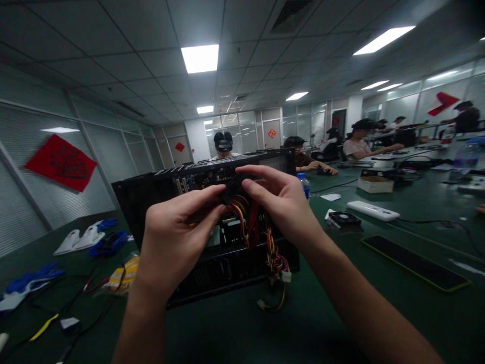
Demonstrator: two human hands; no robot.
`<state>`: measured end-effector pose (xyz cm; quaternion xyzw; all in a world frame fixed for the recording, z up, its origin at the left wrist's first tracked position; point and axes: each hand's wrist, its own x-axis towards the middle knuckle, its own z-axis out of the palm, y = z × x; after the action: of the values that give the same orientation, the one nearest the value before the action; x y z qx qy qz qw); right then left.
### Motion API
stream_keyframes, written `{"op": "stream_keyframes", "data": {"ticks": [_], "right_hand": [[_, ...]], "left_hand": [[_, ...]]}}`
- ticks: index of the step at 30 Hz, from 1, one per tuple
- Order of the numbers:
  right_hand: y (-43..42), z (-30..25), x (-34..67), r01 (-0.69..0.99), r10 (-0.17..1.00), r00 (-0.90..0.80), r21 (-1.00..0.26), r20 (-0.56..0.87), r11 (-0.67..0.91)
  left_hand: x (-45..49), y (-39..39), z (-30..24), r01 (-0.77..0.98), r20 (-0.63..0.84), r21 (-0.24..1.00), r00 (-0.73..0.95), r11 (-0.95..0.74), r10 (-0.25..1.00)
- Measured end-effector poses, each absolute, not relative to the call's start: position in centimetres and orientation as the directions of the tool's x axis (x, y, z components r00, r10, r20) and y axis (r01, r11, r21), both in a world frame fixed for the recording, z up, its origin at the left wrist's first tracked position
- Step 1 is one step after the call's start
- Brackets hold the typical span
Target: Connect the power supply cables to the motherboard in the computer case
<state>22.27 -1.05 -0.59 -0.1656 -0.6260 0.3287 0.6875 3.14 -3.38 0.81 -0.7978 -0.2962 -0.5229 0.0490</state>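
At the centre of the frame, a small black connector (232, 189) is pinched between thumb and forefinger of the left hand (176, 230) and, it seems, of the right hand (280, 199) as well; its exact shape is too blurred to be told. It is held just in front of the open computer case (227, 268), which rests on the green surface (212, 328). Red and yellow wires (242, 215) hang below it. For good handling, the connector should be gripped by its body rather than by the wires, so that they are not strained, and any pressure should be applied squarely, without twisting. The loose cable bundle (275, 255) at lower centre is best left clear of both hands, lest it be snagged.
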Motion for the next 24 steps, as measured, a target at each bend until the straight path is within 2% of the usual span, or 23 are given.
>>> {"op": "stream_keyframes", "data": {"ticks": [10,16,20,24], "right_hand": [[-0.1,-1.5,21.0,-0.185,0.652,-0.015,-0.643,0.758,0.744],[0.2,-1.8,20.5,-0.3,0.704,-0.044,-0.682,0.709,0.667],[0.2,-2.0,20.6,-0.307,0.743,-0.045,-0.717,0.668,0.626],[0.5,-2.2,20.6,-0.354,0.776,-0.025,-0.732,0.63,0.582]], "left_hand": [[3.3,-2.8,1.0,0.594,0.864,0.112,0.339,-0.797,0.373],[3.7,-2.9,1.1,0.637,0.878,0.009,0.364,-0.771,0.31],[3.9,-2.5,0.7,0.649,0.878,-0.063,0.397,-0.758,0.267],[4.2,-2.3,-0.1,0.72,0.853,-0.112,0.423,-0.685,0.305]]}}
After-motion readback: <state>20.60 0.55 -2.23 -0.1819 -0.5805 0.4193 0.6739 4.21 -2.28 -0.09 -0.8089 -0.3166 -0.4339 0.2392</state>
